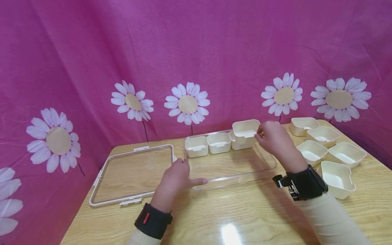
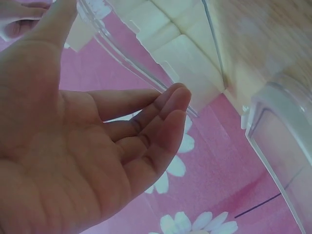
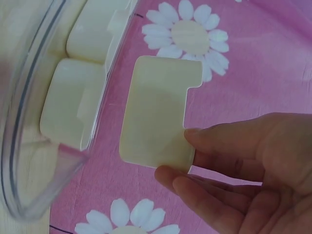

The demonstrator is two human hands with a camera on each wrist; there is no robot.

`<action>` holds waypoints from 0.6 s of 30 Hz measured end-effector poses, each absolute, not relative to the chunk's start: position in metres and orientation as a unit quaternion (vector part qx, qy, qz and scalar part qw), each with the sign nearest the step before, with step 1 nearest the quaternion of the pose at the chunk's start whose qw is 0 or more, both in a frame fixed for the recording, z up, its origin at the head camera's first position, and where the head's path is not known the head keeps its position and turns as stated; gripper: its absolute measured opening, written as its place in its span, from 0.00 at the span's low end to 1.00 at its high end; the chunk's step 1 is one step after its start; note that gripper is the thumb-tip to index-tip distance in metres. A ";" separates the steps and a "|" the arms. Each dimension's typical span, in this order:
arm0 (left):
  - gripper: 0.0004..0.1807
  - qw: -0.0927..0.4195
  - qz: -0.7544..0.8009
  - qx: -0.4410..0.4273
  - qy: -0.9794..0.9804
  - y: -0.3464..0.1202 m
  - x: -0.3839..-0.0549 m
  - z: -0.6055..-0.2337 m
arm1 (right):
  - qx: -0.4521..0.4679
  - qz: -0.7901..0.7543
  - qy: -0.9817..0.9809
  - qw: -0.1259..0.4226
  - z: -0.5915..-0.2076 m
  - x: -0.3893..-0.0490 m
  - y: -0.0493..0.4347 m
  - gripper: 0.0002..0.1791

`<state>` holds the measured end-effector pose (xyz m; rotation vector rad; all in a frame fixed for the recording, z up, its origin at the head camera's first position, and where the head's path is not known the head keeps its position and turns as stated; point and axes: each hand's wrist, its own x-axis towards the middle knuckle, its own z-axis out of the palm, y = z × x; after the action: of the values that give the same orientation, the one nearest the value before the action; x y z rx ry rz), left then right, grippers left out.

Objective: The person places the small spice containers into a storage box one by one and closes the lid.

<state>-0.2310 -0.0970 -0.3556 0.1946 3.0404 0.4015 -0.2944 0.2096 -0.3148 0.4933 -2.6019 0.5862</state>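
Note:
My right hand (image 1: pixel 275 141) pinches a small cream plastic bin (image 1: pixel 246 128) by its right side, between thumb and fingers. In the right wrist view this bin (image 3: pixel 158 112) shows its smooth base and notched edge. It is raised over the back of a clear plastic box (image 1: pixel 232 177), overlapping another bin (image 1: pixel 242 144) there. Two more cream bins (image 1: pixel 196 147) stand in a row along the box's back wall. At the box's front left corner is my left hand (image 1: pixel 176 175), thumb stretched along the front rim, fingers loosely bent with fingertips (image 2: pixel 176 97) right at the rim.
A clear lid with a pale frame and side latches (image 1: pixel 153 148) lies left of the box. Several cream bins (image 1: pixel 346 153) sit loose at the table's right side. Behind the wooden table (image 1: pixel 196 217) hangs a magenta cloth (image 1: pixel 232 51) with white flowers.

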 end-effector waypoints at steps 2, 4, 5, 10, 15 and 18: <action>0.57 0.031 0.129 0.066 0.989 -0.095 -0.230 -0.356 | 0.186 0.211 -0.936 0.211 -0.315 -0.294 0.206 0.06; 0.57 0.026 0.126 0.069 0.989 -0.093 -0.229 -0.357 | 0.193 0.211 -0.935 0.208 -0.315 -0.292 0.203 0.06; 0.57 0.025 0.125 0.070 0.989 -0.092 -0.229 -0.357 | 0.197 0.211 -0.935 0.206 -0.315 -0.291 0.201 0.06; 0.57 0.019 0.119 0.076 0.990 -0.088 -0.227 -0.358 | 0.214 0.206 -0.934 0.201 -0.316 -0.288 0.192 0.05; 0.57 0.013 0.113 0.083 0.990 -0.084 -0.225 -0.361 | 0.221 0.200 -0.933 0.201 -0.319 -0.284 0.183 0.04; 0.57 0.009 0.109 0.087 0.990 -0.083 -0.224 -0.362 | 0.227 0.198 -0.931 0.204 -0.322 -0.282 0.177 0.04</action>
<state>-0.2243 -0.0828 -0.3618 0.2723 3.0925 0.3391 -0.2818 0.1773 -0.3219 0.6346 -2.5987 0.5524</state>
